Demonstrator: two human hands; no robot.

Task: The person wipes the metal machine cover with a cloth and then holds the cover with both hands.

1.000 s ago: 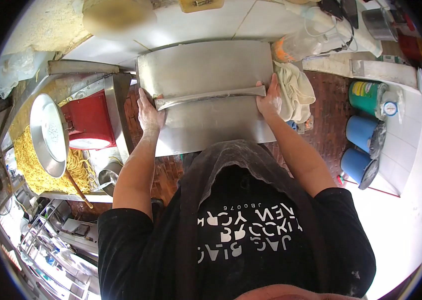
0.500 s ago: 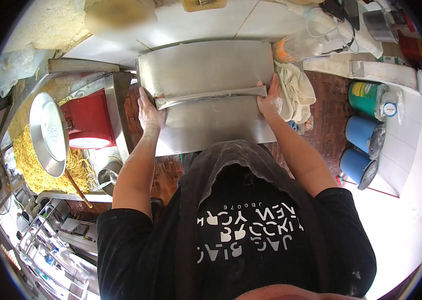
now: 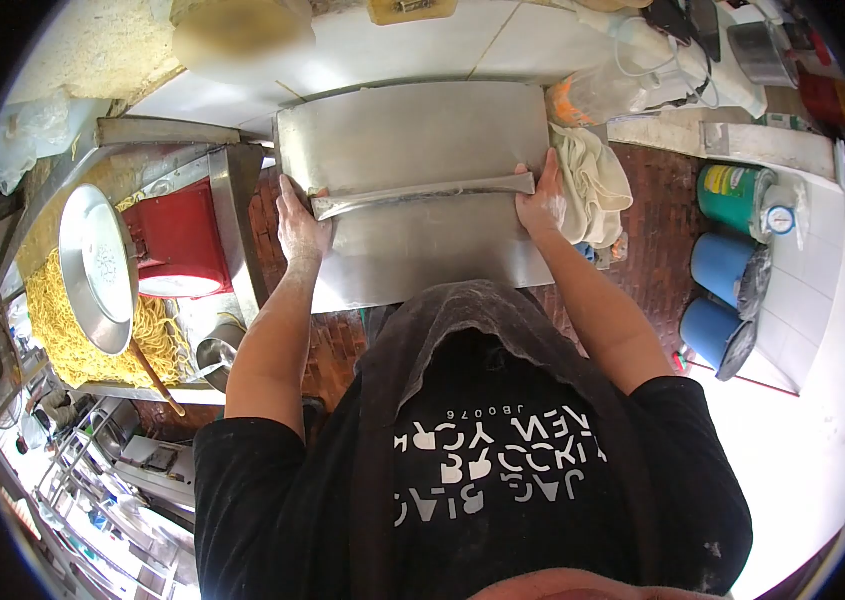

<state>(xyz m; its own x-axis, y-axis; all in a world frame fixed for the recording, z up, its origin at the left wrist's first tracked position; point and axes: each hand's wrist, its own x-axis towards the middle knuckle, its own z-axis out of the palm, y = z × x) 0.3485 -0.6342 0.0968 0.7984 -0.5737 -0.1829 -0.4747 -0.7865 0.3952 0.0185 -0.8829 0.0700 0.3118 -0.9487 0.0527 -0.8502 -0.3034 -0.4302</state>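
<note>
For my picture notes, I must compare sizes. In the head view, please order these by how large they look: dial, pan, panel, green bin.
Largest to smallest, as they look:
1. Panel
2. Pan
3. Green bin
4. Dial

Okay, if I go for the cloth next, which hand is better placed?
Your right hand, I'd say: it holds the panel at the edge nearest the cloth. Your left hand holds the opposite edge, so it would have to cross over.
</note>
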